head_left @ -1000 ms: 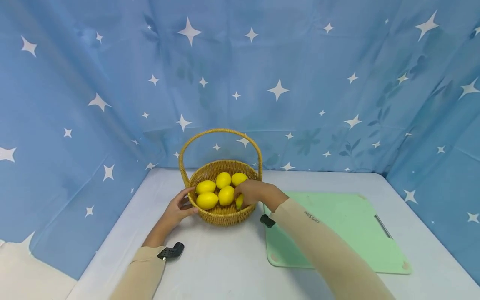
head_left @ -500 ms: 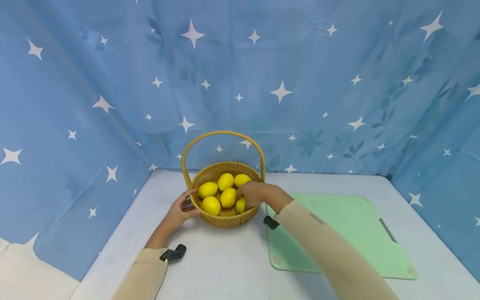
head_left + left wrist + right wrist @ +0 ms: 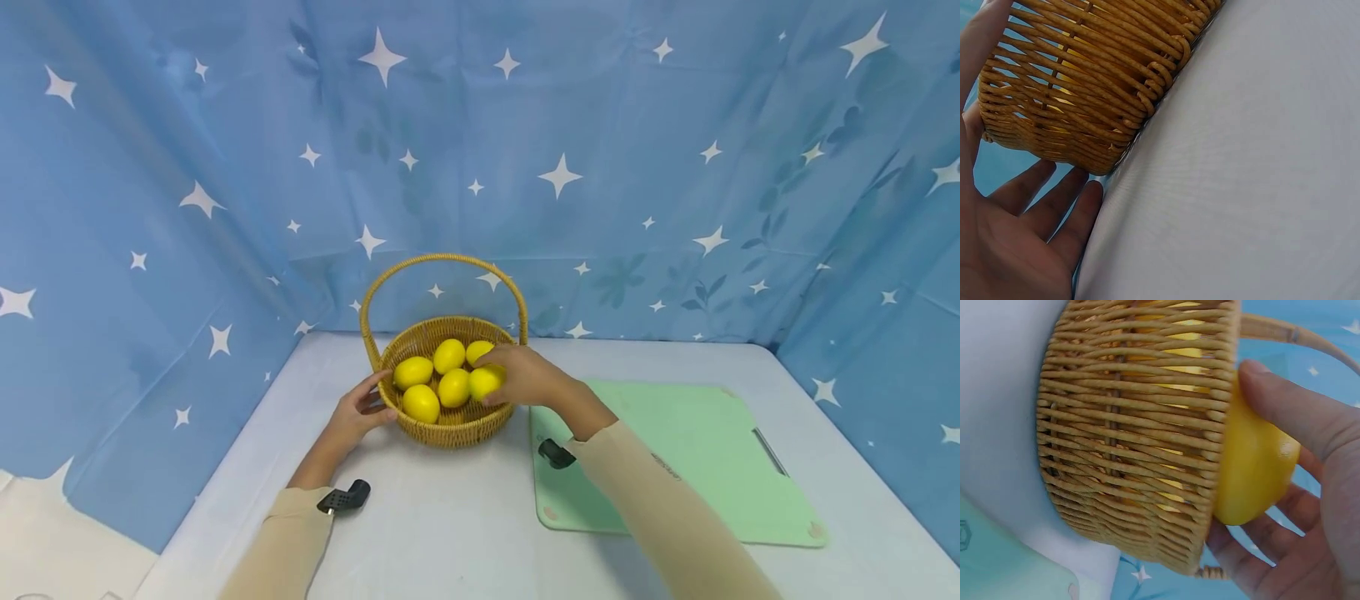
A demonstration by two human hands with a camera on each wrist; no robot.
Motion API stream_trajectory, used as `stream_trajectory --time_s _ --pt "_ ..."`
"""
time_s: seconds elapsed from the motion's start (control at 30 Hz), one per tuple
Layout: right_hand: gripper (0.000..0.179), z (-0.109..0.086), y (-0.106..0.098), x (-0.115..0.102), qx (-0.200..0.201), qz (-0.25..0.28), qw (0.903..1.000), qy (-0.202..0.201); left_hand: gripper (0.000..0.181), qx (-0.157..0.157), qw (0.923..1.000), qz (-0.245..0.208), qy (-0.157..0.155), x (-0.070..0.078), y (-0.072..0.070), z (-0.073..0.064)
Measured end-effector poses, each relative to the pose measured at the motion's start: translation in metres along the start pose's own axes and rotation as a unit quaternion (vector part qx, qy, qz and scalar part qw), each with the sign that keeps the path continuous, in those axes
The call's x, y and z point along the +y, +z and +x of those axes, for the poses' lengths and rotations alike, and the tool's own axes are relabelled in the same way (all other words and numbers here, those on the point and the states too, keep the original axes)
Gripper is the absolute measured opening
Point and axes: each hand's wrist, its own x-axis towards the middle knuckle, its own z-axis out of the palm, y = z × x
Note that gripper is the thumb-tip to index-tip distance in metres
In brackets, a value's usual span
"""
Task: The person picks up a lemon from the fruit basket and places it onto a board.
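Note:
A round wicker basket with a tall arched handle holds several yellow lemons. My right hand grips one lemon at the basket's right side, thumb on one side and fingers on the other. In the right wrist view that lemon stands out past the woven rim, its lower part hidden by the basket wall. My left hand rests against the basket's left side near the rim. Its fingers are spread and fairly straight, touching the woven outside in the left wrist view.
A light green cutting board with a metal-edged slot lies on the white table, right of the basket and under the right forearm. A blue star-patterned curtain stands close behind the basket and along both sides.
My right hand has risen from inside the basket's right side, bringing a lemon up with it. The front left lemon has turned. My left hand stays at the basket's left side.

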Motion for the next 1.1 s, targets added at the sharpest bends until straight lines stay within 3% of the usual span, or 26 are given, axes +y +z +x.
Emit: stream_trajectory --time_s 0.2,0.53,0.9,1.1 --pt "0.060 -0.024 -0.010 0.005 0.065 0.016 0.9977 -0.006 0.067 0.019 0.9997 -0.008 0.012 0.012 0.002 -0.004" --pt "0.059 -0.050 -0.017 0.028 0.104 0.030 0.9941 -0.009 0.063 0.028 0.9974 -0.050 0.042 0.009 0.000 -0.006" --pt "0.066 -0.056 -0.012 0.063 0.099 0.037 0.9937 0.037 0.064 0.038 0.9977 -0.047 0.030 0.012 0.001 -0.008" --pt "0.061 -0.056 -0.003 0.081 0.085 0.033 0.9943 0.056 0.063 0.041 0.9974 -0.056 0.017 0.013 0.002 -0.007"
